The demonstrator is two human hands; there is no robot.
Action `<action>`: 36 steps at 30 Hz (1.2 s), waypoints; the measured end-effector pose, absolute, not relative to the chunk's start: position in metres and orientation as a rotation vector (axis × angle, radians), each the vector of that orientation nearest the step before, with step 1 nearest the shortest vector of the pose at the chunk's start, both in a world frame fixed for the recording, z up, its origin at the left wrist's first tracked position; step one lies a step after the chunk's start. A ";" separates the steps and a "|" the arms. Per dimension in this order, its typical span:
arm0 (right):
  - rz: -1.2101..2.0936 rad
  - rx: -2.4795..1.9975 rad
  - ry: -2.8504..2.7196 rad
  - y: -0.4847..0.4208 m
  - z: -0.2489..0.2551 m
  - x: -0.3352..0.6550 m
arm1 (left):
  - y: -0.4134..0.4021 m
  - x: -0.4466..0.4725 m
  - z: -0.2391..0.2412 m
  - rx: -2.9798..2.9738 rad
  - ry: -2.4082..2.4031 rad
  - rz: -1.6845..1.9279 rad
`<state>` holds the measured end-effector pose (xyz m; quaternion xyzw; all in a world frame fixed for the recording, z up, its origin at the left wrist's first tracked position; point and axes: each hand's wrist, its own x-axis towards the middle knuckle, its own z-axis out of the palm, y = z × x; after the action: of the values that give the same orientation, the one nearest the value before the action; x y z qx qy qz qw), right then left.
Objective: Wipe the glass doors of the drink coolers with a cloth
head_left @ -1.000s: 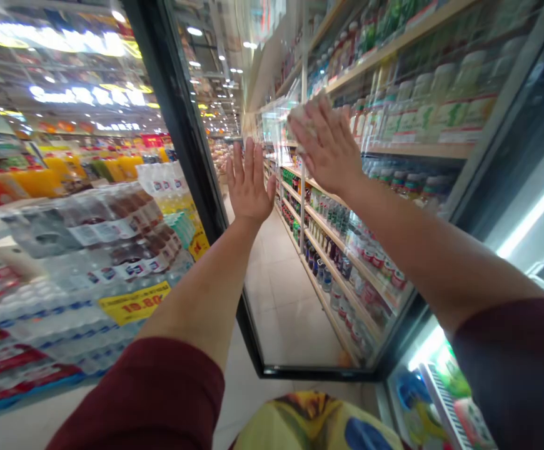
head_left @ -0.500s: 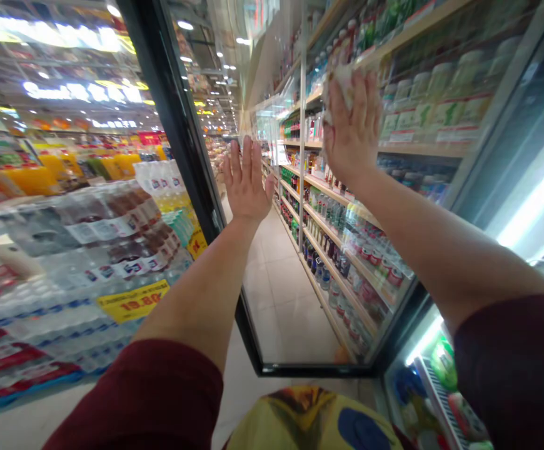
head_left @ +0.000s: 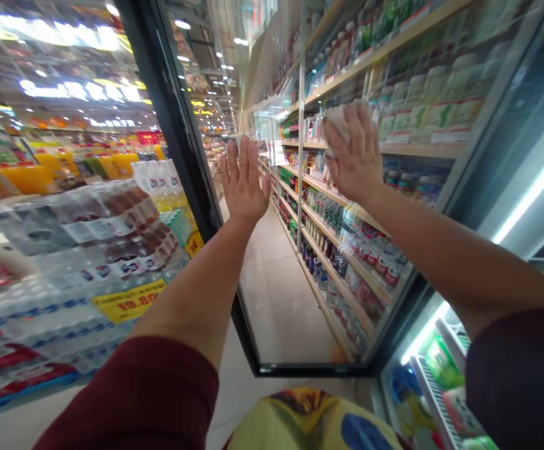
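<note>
A black-framed glass door stands swung open in front of me. My left hand lies flat against its glass near the left frame, fingers stretched out, holding nothing. Higher and to the right, my right hand presses a whitish cloth to the pane, its fingers spread over it. Most of the cloth is covered by the hand; only its upper left part shows. Bottles on shelves are seen in or through the glass.
Left of the door, packs of bottled drinks are stacked beside a yellow price sign. At lower right is a lit cooler with a wire shelf of packaged goods. Pale tiles cover the floor.
My right hand has slid down the glass with the cloth, from near the upper shelf to a lower spot. My left hand stays in nearly the same place.
</note>
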<state>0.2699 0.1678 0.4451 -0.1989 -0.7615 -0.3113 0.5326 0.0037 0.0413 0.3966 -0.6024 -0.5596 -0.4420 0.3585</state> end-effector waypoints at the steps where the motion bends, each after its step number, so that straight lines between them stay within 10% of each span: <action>1: -0.800 -0.427 -1.910 0.169 0.445 0.275 | 0.042 0.003 0.397 -1.562 -1.433 -1.162; 36: -1.131 -0.552 -2.054 0.168 0.548 0.324 | 0.040 0.000 0.392 -1.446 -1.248 -1.125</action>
<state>0.3243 0.1684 0.5480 -0.2140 -0.7960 -0.4385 0.3581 -0.0004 0.0401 0.3920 -0.5837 -0.5040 -0.4542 0.4461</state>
